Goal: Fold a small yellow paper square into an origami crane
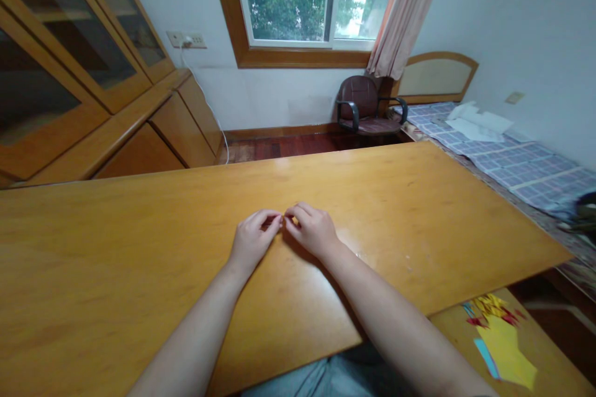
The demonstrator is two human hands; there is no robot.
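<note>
My left hand (254,237) is above the middle of the wooden table (139,248), its thumb and fingertips pinched together. Close against it, my right hand (311,228) makes the same kind of pinch, and the fingertips of both hands nearly meet. Whatever lies between them is too small to make out. A few small pale bits (408,260) are on the tabletop to the right of my right forearm.
Lower right, a lower surface (454,335) bears yellow paper (505,350), a blue strip (487,358) and a pile of yellow and red pieces (493,307). Beyond the table stand a brown armchair (358,99), a bed (512,155) and a wooden cabinet (158,99).
</note>
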